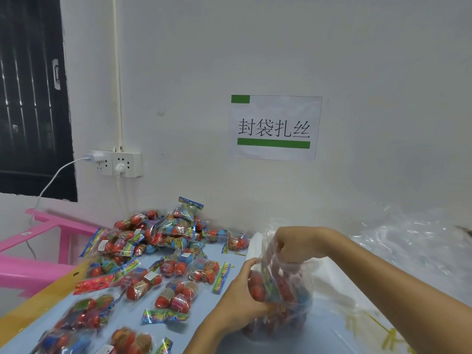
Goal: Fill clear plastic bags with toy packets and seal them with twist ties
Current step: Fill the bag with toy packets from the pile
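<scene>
1. Step in hand: filling. The clear plastic bag [286,284] stands upright on the light blue surface [229,254] at lower centre of the frame, already holding several toy packets of red and blue balls.
2. Left hand [242,300]: fingers curled against the lower left side of the bag, gripping it through the film along with a packet inside, and steadying it.
3. Right hand [293,247]: at the top of the bag, fingers curled down into or around the mouth. Whether it grips the film edge or pushes a packet down cannot be told; the film blurs the fingertips.
4. Supply: loose toy packets [163,241] lie heaped at centre left and spread toward the lower left corner, within reach of the left hand.
5. Twist ties: thin yellow twist ties [378,325] lie on the surface at lower right, near the right forearm.
6. Spare clear film [413,241] is piled at the right edge.
7. Next move, as judged: settle the contents, then either add another packet or gather the mouth into a neck. Sealing calls for one hand to hold the neck while the other fetches a tie.
</scene>
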